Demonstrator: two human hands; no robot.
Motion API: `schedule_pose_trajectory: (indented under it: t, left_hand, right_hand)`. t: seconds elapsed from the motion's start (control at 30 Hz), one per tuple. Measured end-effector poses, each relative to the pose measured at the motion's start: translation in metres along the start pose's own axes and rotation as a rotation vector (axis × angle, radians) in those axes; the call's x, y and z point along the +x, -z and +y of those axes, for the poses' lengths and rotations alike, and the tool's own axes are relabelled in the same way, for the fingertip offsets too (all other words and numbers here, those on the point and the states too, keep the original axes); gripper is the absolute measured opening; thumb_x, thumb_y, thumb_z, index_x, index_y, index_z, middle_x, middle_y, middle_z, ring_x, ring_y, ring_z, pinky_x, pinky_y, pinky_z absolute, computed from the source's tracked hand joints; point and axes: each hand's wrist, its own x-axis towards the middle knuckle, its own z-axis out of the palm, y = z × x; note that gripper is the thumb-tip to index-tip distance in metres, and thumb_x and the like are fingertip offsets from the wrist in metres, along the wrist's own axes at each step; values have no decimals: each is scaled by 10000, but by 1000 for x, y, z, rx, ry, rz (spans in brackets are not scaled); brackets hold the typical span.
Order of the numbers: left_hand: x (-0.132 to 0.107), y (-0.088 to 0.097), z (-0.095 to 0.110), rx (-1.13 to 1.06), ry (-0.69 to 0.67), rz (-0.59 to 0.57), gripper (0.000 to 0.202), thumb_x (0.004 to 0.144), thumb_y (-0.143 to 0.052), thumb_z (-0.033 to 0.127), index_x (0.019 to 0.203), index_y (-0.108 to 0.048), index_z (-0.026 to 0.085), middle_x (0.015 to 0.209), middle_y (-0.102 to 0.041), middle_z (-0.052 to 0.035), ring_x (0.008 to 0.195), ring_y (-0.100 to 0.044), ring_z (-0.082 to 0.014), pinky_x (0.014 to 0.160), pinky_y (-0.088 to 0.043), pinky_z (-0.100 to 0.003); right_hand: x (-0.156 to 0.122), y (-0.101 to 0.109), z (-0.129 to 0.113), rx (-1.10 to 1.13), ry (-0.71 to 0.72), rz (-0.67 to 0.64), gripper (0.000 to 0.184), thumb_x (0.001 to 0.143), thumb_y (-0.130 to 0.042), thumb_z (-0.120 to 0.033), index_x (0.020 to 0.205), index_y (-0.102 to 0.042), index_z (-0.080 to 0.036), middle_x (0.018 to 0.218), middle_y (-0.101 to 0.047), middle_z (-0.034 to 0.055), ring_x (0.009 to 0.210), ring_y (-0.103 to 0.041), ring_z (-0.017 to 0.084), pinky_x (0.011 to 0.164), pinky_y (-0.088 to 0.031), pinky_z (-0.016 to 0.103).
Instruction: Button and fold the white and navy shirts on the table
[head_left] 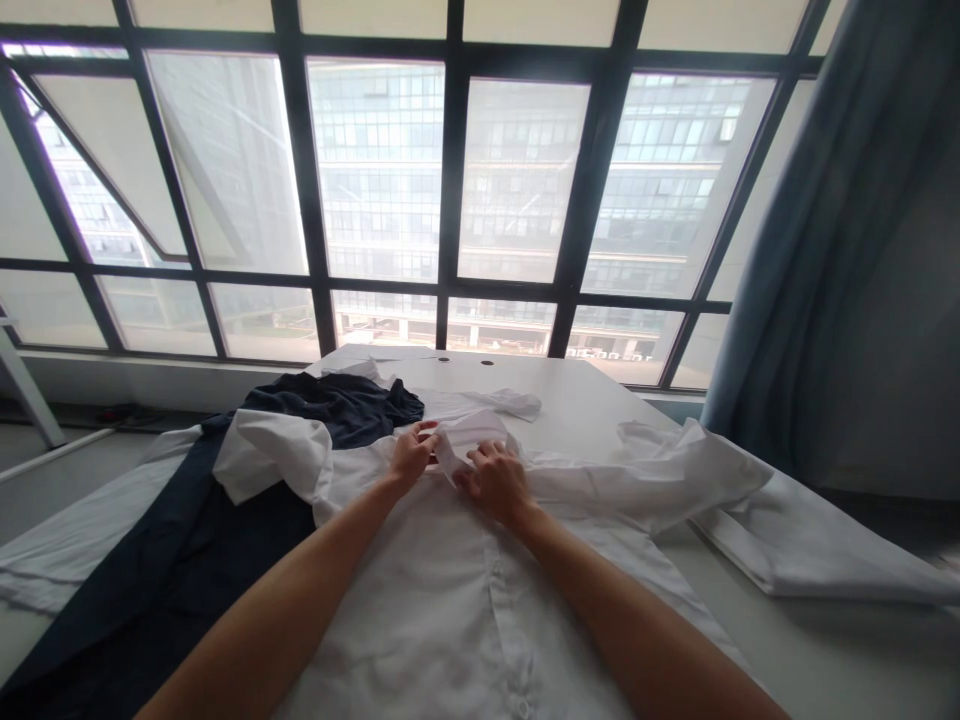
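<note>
A white button-up shirt (435, 600) lies front side up before me, its sleeves spread to both sides and its collar (474, 432) at the far end. My left hand (412, 452) pinches the left edge of the collar between thumb and fingers. On the collar's right part my right hand (495, 478) is closed, its fingers curled over the cloth. The button placket (499, 600) runs down toward me. Under the shirt's left sleeve (274, 450) lies a dark navy garment (180, 560).
The white table (577, 385) reaches toward a large window wall. Another white cloth (510, 402) lies beyond the collar, and a folded white cloth (817, 550) is at the right. More white fabric (90, 520) lies at the left. A blue-grey curtain (817, 250) hangs at the right.
</note>
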Motion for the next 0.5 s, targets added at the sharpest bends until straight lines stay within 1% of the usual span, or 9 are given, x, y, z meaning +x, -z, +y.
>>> schedule_pose_trajectory:
  t: [0.07,0.13,0.2,0.23,0.33,0.4,0.43,0.5]
  left_hand:
    - [-1,1,4,-97,26,-38,441,761,-699,302,1155,-575,146,770,-647,-19,634,-638,-134,624,-561,-289]
    - [-1,1,7,-159,60,-53,440,763,-664,304,1160,-563,142,736,-619,-4,612,-619,-127,617,-549,-281]
    - [-2,2,7,-173,64,-49,435,752,-660,329,1134,-571,141,723,-609,0,602,-604,-126,591,-531,-269]
    - [-2,2,7,-158,43,-51,447,740,-676,355,1121,-579,143,729,-613,-2,606,-600,-127,581,-519,-261]
    - [-3,1,6,-22,-76,-82,547,663,-757,445,1100,-616,149,708,-612,12,585,-567,-118,539,-456,-225]
    - [-3,1,5,105,-151,-62,554,630,-780,461,1069,-653,148,651,-588,33,547,-527,-107,508,-398,-209]
    - [-2,1,5,178,-177,-26,507,636,-775,451,1031,-674,148,624,-576,39,534,-513,-106,498,-376,-208]
    - [0,1,5,322,-218,72,345,683,-735,410,911,-706,153,603,-583,30,543,-521,-117,507,-369,-213]
  right_hand:
    - [1,-1,0,13,37,-7,357,949,-514,-456,1021,-712,-168,1098,-693,127,1078,-574,264,911,-400,363]
    - [1,-3,1,29,52,-12,377,984,-453,-424,983,-718,-156,1045,-708,127,1045,-590,252,913,-388,361]
    - [1,-4,2,43,67,-5,386,1002,-417,-393,953,-720,-158,1011,-715,123,1019,-604,236,907,-380,348]
    - [1,-4,2,47,77,-2,379,1002,-417,-382,941,-720,-162,1002,-717,121,1011,-609,231,906,-377,342]
    - [0,-3,2,54,125,0,334,983,-456,-355,916,-725,-169,987,-721,115,992,-621,224,912,-370,337]
    - [0,-3,1,55,151,8,305,962,-486,-334,895,-731,-166,973,-725,111,973,-629,224,910,-372,336]
    - [0,-3,1,54,162,12,297,952,-497,-328,881,-735,-164,963,-726,109,961,-633,223,905,-375,336]
    - [0,-4,0,52,183,14,288,935,-513,-319,857,-741,-162,940,-728,107,942,-639,222,894,-378,336]
